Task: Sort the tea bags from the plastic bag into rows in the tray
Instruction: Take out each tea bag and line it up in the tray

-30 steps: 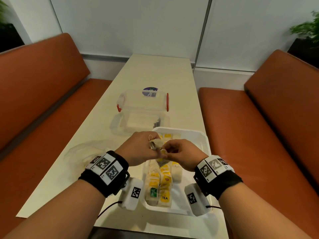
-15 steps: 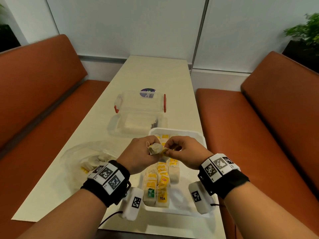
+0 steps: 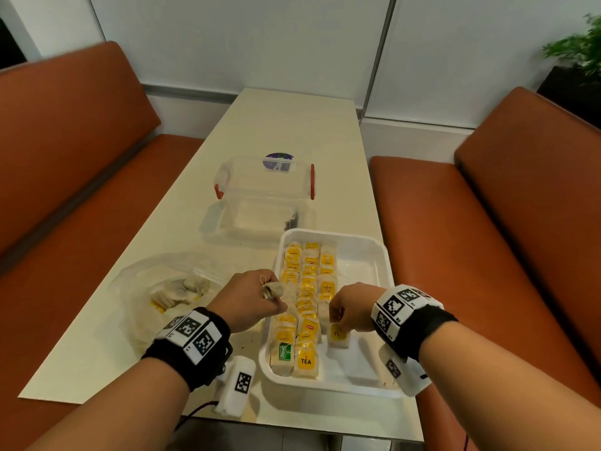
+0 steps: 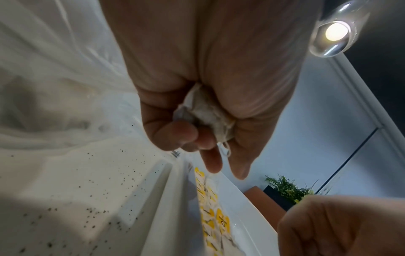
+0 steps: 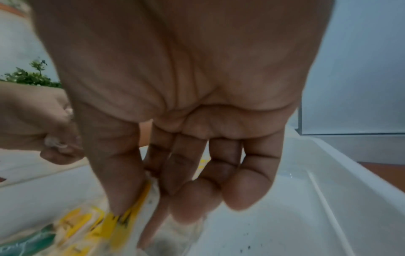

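Tea bag [image 3: 338, 335] with a yellow tag is pinched in my right hand [image 3: 353, 309], sitting low in the white tray [image 3: 374, 252] at the near end of the third row. My left hand [image 3: 250, 299] is balled around another crumpled tea bag [image 4: 208, 114] over the tray's left rim. Two longer rows [image 3: 300, 307] fill the tray's left side. Plastic bag [image 3: 169, 294] with more bags lies by the table's left edge, clear box [image 3: 265, 190] past the tray's far edge.

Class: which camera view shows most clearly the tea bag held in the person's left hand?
The left wrist view: the crumpled tea bag fills the middle of the frame, gripped in the left hand, string dangling. The head view shows it small; the right wrist view shows only a pale scrap at its left edge.
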Demonstrator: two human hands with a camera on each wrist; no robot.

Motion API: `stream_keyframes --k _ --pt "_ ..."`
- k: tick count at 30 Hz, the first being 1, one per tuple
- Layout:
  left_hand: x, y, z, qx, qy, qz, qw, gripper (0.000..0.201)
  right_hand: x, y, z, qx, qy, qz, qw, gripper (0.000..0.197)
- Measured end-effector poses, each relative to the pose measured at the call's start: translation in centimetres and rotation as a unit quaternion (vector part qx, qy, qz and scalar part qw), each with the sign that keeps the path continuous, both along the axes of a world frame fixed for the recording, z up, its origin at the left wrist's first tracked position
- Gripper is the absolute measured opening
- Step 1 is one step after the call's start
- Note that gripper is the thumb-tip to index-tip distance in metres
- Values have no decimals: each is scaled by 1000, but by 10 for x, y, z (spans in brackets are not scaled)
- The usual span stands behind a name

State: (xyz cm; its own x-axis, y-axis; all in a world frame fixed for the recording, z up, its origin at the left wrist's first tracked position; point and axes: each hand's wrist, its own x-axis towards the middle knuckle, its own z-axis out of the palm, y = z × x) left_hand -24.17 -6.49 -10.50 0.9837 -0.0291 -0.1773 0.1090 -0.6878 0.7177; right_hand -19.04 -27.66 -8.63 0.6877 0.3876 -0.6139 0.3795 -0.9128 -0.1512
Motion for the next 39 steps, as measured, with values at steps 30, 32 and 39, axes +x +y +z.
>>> stream_keyframes --k 30,32,39 --pt "-11 -5 3 -683 209 221 664 56 -9 36 25 320 -123 -54 938 11" --pt "-12 -8 -1 -704 200 226 642 56 -17 43 27 354 -132 -40 925 7" --pt "-14 -23 6 -737 208 233 599 64 -29 59 22 352 -150 -9 924 22"
